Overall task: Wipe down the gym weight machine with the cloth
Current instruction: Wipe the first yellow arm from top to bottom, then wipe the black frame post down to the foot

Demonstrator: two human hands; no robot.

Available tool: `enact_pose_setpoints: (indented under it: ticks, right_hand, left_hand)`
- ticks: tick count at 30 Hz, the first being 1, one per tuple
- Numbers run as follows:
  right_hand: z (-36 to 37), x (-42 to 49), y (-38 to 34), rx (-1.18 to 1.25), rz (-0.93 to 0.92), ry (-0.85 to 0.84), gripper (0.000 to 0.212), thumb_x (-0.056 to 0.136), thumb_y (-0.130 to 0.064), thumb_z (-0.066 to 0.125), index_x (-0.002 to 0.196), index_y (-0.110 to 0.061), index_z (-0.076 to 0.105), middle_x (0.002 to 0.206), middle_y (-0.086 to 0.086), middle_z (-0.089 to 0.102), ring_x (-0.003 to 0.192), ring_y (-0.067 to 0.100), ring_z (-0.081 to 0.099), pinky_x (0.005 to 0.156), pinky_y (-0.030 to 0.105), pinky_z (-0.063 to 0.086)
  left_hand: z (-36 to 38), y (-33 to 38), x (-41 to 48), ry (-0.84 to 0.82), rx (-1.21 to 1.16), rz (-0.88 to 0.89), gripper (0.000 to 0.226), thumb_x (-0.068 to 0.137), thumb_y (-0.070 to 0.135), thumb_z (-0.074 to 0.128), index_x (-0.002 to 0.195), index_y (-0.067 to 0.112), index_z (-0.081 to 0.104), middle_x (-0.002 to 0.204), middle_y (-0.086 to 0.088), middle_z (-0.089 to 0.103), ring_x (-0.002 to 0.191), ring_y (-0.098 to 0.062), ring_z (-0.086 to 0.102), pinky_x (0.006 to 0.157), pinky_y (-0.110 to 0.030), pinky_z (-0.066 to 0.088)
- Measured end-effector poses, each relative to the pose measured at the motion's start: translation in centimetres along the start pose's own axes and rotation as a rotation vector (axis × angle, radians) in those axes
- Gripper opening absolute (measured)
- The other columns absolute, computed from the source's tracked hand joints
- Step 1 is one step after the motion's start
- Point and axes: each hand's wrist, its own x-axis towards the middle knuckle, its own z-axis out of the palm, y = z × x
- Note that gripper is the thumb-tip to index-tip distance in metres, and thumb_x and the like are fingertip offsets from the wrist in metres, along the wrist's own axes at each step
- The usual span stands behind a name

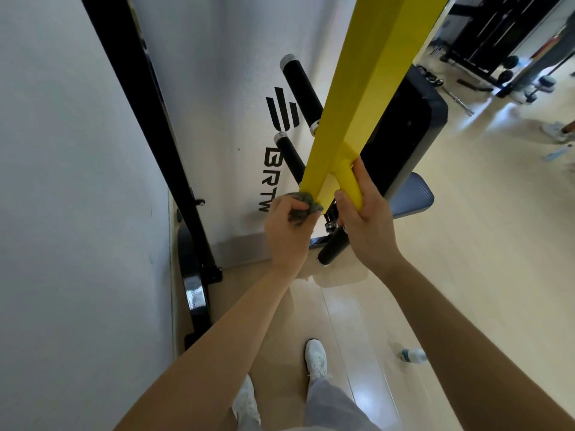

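Note:
A yellow square bar (357, 88) of the weight machine slants down from the top right to the middle of the view. My left hand (287, 231) grips a bunched grey cloth (306, 206) and holds it against the bar's lower end. My right hand (368, 225) grips the short yellow handle (351, 185) that branches off the bar near that end. Behind the bar are black foam roller pads (298, 88) and the machine's dark padded seat and backrest (404, 132).
A white panel (217, 135) with a black logo stands close behind, and a black frame post (149, 119) runs along the left wall. A plastic bottle (412, 356) lies on the light wood floor at right. Other gym racks (497, 35) and people's legs are at the far right.

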Motion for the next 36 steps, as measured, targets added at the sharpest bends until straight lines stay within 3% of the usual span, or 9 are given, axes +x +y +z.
enact_pose_setpoints:
  ticks: [3,6,15,21,24,27,30,33,36]
  right_hand:
    - [0.0,0.0,-0.1,-0.004,-0.005,0.000,0.062,0.105,-0.034,0.045,0.159,-0.022,0.018,0.134,0.005,0.056,0.102,0.026,0.062,0.088,0.048,0.058]
    - [-0.1,0.0,-0.1,0.004,-0.008,0.001,0.063,0.104,-0.034,0.046,0.159,-0.022,0.019,0.129,0.003,0.058,0.100,0.025,0.063,0.087,0.047,0.059]
    - [-0.7,0.3,0.3,0.055,-0.004,-0.052,0.062,0.105,-0.035,0.045,0.159,-0.027,0.015,0.127,0.007,0.057,0.090,0.016,0.060,0.076,0.026,0.054]
    - [-0.7,-0.3,-0.1,0.003,0.001,-0.022,0.063,0.103,-0.042,0.044,0.159,-0.029,0.018,0.128,0.003,0.048,0.099,0.018,0.056,0.085,0.030,0.052]
    - [0.3,-1.1,-1.2,-0.133,0.022,0.200,0.060,0.098,-0.034,0.060,0.151,-0.023,0.034,0.129,0.009,0.040,0.110,0.025,0.049,0.094,0.045,0.051]
    - [1.2,-2.8,-3.4,-0.144,-0.248,0.324,0.044,0.091,-0.020,0.072,0.132,-0.016,0.056,0.116,0.009,0.049,0.100,0.024,0.053,0.082,0.039,0.054]
    - [2.7,-3.8,-6.1,-0.174,-0.555,0.236,0.021,0.089,-0.015,0.072,0.110,-0.011,0.072,0.107,0.006,0.061,0.095,0.020,0.056,0.082,0.024,0.049]
    - [4.2,-3.2,-8.6,0.050,-0.385,-0.120,0.030,0.092,-0.016,0.071,0.121,-0.017,0.066,0.118,-0.005,0.063,0.105,0.004,0.056,0.086,0.007,0.043]
    - [4.7,-1.7,-9.9,0.176,-0.319,-0.373,0.010,0.094,-0.013,0.068,0.102,-0.018,0.072,0.094,-0.011,0.069,0.089,-0.004,0.062,0.077,0.006,0.044]
  left_hand:
    - [0.2,1.7,0.6,0.049,0.002,0.167,0.024,0.077,0.012,0.087,0.085,0.013,0.064,0.103,-0.005,0.064,0.088,-0.006,0.062,0.075,-0.015,0.053]
    - [0.1,2.0,1.0,0.059,0.013,0.256,0.026,0.078,0.016,0.087,0.091,0.006,0.066,0.105,-0.008,0.066,0.092,-0.002,0.061,0.078,-0.014,0.052]
    - [-1.6,-2.6,0.5,-0.278,0.172,-0.206,0.023,0.086,0.029,0.079,0.094,0.013,0.065,0.075,0.010,0.065,0.069,0.004,0.064,0.067,-0.008,0.049]
    - [-7.8,0.8,1.0,-0.396,-0.287,-0.567,0.018,0.100,0.014,0.056,0.117,0.016,0.062,0.120,-0.013,0.064,0.113,-0.030,0.064,0.096,-0.046,0.057]
    - [-11.6,3.5,1.0,-0.433,-0.412,-0.533,0.029,0.103,0.005,0.044,0.121,0.018,0.063,0.119,-0.010,0.064,0.112,-0.028,0.065,0.093,-0.047,0.057]
    - [-14.6,5.7,0.8,-0.471,-0.438,-0.481,0.040,0.100,-0.003,0.039,0.125,0.017,0.063,0.112,-0.003,0.070,0.111,-0.026,0.067,0.092,-0.046,0.058]
    - [-16.8,8.0,0.6,-0.471,-0.415,-0.397,0.040,0.087,0.000,0.048,0.121,0.012,0.065,0.109,-0.002,0.073,0.110,-0.027,0.068,0.087,-0.044,0.060]
    - [-18.7,10.5,0.7,-0.457,-0.378,-0.308,0.039,0.076,0.001,0.050,0.111,0.007,0.066,0.104,-0.006,0.072,0.105,-0.027,0.069,0.086,-0.044,0.060]
    - [-20.2,12.4,1.3,-0.454,-0.326,-0.242,0.032,0.074,0.000,0.052,0.104,0.006,0.063,0.097,-0.007,0.069,0.097,-0.027,0.069,0.086,-0.048,0.060]
